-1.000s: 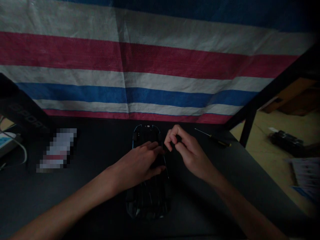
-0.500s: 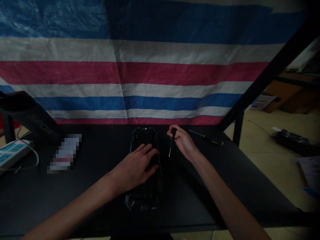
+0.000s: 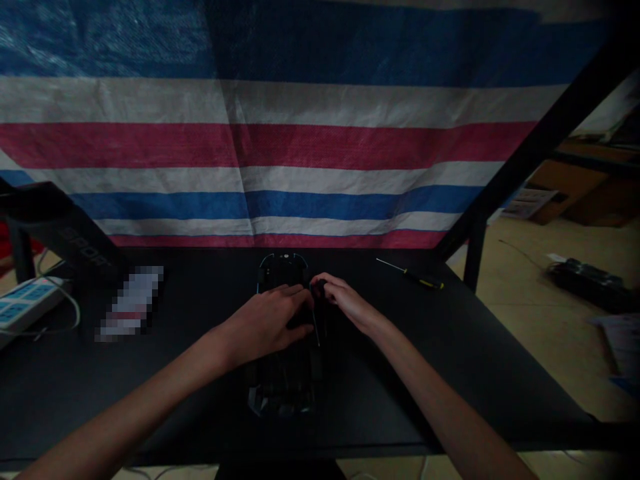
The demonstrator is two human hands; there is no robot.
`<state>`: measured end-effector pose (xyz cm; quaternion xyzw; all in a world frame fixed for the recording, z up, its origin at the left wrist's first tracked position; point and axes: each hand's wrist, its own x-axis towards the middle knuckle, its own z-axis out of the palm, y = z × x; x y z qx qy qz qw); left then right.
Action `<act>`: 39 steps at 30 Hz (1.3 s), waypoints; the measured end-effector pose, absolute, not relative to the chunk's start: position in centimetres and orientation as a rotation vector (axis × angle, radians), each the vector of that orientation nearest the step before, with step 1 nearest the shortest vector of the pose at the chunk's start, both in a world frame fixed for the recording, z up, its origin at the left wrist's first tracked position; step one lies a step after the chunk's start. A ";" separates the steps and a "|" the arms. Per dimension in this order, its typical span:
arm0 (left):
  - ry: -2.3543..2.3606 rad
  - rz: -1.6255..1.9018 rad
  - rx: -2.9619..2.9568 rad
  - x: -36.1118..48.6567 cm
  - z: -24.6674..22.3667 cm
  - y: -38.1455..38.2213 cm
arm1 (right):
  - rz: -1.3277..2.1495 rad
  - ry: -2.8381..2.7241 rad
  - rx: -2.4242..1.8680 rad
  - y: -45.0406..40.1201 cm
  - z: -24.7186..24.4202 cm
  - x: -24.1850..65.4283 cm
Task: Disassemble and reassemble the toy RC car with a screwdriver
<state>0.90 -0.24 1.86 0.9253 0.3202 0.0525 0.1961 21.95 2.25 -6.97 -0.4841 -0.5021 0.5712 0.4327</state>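
A dark toy car (image 3: 287, 380) with light-blue edges lies on the black table, apparently with its underside up. My left hand (image 3: 273, 320) lies across its middle, fingers bent over toward the right side and thumb lower down. Close by that right side, my right hand (image 3: 340, 297) is closed around the dark handle of a small screwdriver (image 3: 318, 288). The shaft and tip cannot be made out against the car. A second screwdriver (image 3: 423, 279), black and yellow with a thin metal shaft, rests farther right on the table.
A white power strip (image 3: 35, 297) with a cable is at the left edge. A pixelated flat item (image 3: 133, 300) lies nearby, below a dark piece marked SPORT (image 3: 85, 247). Striped sheeting (image 3: 300, 147) hangs behind the black table (image 3: 190, 413); a dark frame post (image 3: 475, 257) stands right.
My right hand has moved left and slightly down with the screwdriver, from beside the car to its right edge. My left hand stays on the car, its fingers drawn closer together.
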 end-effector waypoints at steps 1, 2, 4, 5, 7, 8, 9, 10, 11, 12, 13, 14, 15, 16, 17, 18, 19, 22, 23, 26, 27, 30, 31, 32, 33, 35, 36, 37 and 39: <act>0.902 0.132 2.576 0.9 2.0 0.0 | 1.420 -1.258 -1.210 2.2 -7.0 21.9; 0.911 0.114 2.558 1.0 2.1 0.2 | 1.414 -1.264 -1.214 2.1 -7.0 21.8; 0.925 0.070 2.518 1.1 2.3 0.8 | 1.401 -1.275 -1.219 2.1 -7.0 21.8; 0.928 0.050 2.499 1.1 2.3 1.1 | 1.394 -1.280 -1.221 2.1 -7.1 21.8; 0.914 0.017 2.477 1.2 2.3 1.9 | 1.384 -1.289 -1.223 2.1 -7.2 21.7; 0.897 0.007 2.476 1.2 2.2 2.2 | 1.379 -1.292 -1.224 2.2 -7.2 21.7; 0.876 0.001 2.477 1.3 2.1 2.6 | 1.376 -1.295 -1.224 2.2 -7.3 21.7; 0.854 -0.004 2.477 1.3 2.0 3.0 | 1.374 -1.296 -1.224 2.3 -7.4 21.8; 0.830 -0.007 2.475 1.4 1.9 3.3 | 1.371 -1.297 -1.224 2.3 -7.4 21.8; 0.809 -0.009 2.470 1.4 1.8 3.6 | 1.367 -1.298 -1.224 2.3 -7.5 21.8; 0.792 -0.010 2.466 1.5 1.7 3.8 | 1.363 -1.298 -1.224 2.4 -7.6 21.8; 0.782 -0.012 2.463 1.6 1.7 4.0 | 1.359 -1.297 -1.224 2.4 -7.6 21.8; 0.779 -0.015 2.463 1.7 1.7 4.0 | 1.356 -1.297 -1.225 2.4 -7.6 21.8; 0.781 -0.019 2.468 1.8 1.8 4.0 | 1.354 -1.297 -1.226 2.5 -7.7 21.8; 0.788 -0.023 2.477 1.9 1.9 4.0 | 1.353 -1.298 -1.225 2.5 -7.7 21.8; 0.796 -0.029 2.488 2.0 2.1 4.0 | 1.351 -1.300 -1.223 2.5 -7.8 21.8; 0.804 -0.037 2.502 2.2 2.2 4.0 | 1.349 -1.303 -1.220 2.5 -7.8 21.8; 0.808 -0.095 2.530 2.7 2.8 4.1 | 1.341 -1.308 -1.211 2.6 -8.0 21.8; 0.807 -0.133 2.521 2.8 2.9 4.2 | 1.339 -1.307 -1.210 2.7 -8.0 21.8; 0.810 -0.253 2.441 3.3 3.5 4.5 | 1.342 -1.304 -1.211 2.7 -8.1 21.9; 0.813 -0.281 2.418 3.5 3.6 4.5 | 1.344 -1.304 -1.210 2.6 -8.1 21.9; 0.822 -0.344 2.437 4.0 4.0 4.3 | 1.350 -1.306 -1.202 2.6 -8.0 21.9; 0.830 -0.365 2.461 4.2 4.1 4.2 | 1.350 -1.307 -1.198 2.6 -8.0 21.9; 0.842 -0.383 2.486 4.4 4.2 4.1 | 1.350 -1.307 -1.195 2.6 -8.0 21.9; 0.856 -0.398 2.506 4.6 4.3 4.1 | 1.349 -1.306 -1.193 2.6 -8.0 21.9; 0.865 -0.404 2.532 4.8 4.2 4.1 | 1.347 -1.304 -1.191 2.6 -8.0 21.9; 0.860 -0.400 2.540 4.8 4.1 4.2 | 1.347 -1.303 -1.190 2.6 -8.0 21.9; 0.853 -0.399 2.548 4.8 4.0 4.2 | 1.348 -1.303 -1.189 2.6 -8.0 21.8; 0.845 -0.371 2.567 4.6 3.7 4.4 | 1.351 -1.305 -1.184 2.6 -7.9 21.8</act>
